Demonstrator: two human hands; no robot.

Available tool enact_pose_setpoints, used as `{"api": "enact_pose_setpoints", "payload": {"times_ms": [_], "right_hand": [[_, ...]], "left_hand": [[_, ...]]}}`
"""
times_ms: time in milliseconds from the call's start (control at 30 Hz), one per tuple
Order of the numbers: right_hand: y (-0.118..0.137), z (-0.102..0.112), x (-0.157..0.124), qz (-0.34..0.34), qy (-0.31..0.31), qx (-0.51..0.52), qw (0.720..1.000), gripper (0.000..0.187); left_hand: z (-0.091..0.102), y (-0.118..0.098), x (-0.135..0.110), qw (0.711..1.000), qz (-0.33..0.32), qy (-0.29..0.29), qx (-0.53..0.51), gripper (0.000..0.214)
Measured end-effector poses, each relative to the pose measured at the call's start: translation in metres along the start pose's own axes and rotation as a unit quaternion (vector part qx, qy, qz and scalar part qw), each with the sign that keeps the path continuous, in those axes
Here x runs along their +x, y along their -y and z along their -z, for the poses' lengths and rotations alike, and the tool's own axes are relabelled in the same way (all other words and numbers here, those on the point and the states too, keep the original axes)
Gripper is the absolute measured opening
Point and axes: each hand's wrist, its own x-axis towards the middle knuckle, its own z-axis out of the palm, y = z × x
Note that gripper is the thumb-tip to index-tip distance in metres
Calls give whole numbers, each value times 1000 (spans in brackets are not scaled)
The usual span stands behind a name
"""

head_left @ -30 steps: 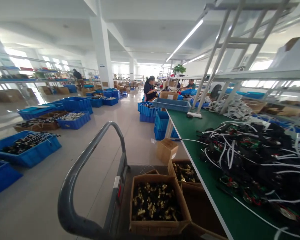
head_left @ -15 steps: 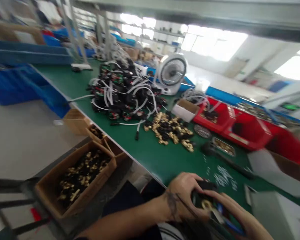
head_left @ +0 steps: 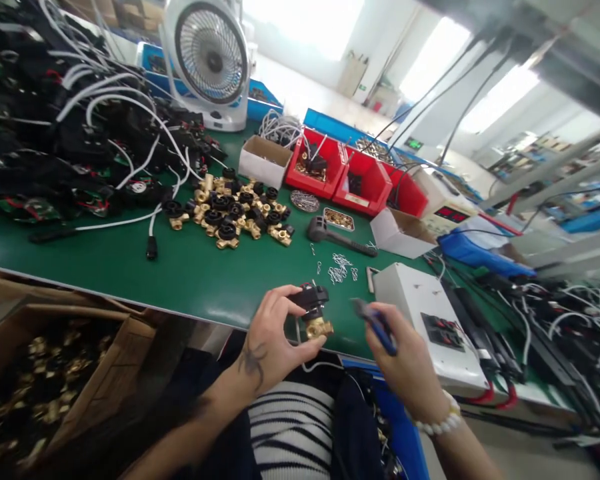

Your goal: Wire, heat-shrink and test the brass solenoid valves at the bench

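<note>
My left hand (head_left: 275, 333) pinches a brass valve with a black housing (head_left: 314, 310) over the table's front edge; a white cable trails below it. In my right hand (head_left: 405, 353) is a pair of blue-handled pliers (head_left: 377, 325), jaws pointing left toward the valve but apart from it. Just beyond, small metal clips (head_left: 341, 267) lie scattered on the green table (head_left: 205, 287). A black handled tool (head_left: 337, 237) rests behind the clips. To the left is a heap of brass and black fittings (head_left: 235, 210).
Black units with white cables (head_left: 80, 147) are piled at left, by a white fan (head_left: 210, 63). Red bins (head_left: 363, 183) line the back. A grey-white box with terminals (head_left: 425, 320) stands at right. A cardboard box of fittings (head_left: 125, 347) sits below the table's left edge.
The view has swung right. My hands, close together around the work before, are now apart, with the valve in the left and the pliers in the right.
</note>
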Motion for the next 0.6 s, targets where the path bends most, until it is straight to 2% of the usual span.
{"api": "enact_pose_setpoints", "payload": {"times_ms": [67,100,167,233,267,300,400,433,467,533,600], "right_hand": [[0,1,-1,26,80,-33,996,17],[2,2,0,27,89,-32,995,18],[6,7,2,3,31,-8,999,14],[8,10,2,-33,-69,7,997,10],[8,10,3,-42,-96,1,994,9],[8,9,3,-42,-88,-15,995,9],[5,4,4,0,67,-76,995,14],[4,4,5,14,104,-84,991,16],[4,4,5,22,112,-80,990,16],[4,4,6,11,43,-40,998,12],[4,3,5,-20,-70,4,997,8]], "left_hand": [[-1,0,0,1000,-15,-4,14,32],[-1,0,0,1000,-19,-5,19,33],[-1,0,-1,1000,-16,-2,22,33],[-1,-1,-1,1000,-10,0,20,32],[-1,-1,-1,1000,-8,1,20,32],[0,-1,-1,1000,-8,-1,20,32],[0,-1,-1,1000,-16,-5,25,33],[0,-1,-1,999,-16,-5,27,33],[0,-1,-1,999,-17,-4,28,33],[0,-1,-1,1000,-13,-1,28,33],[0,-1,-1,1000,-11,1,26,32]]}}
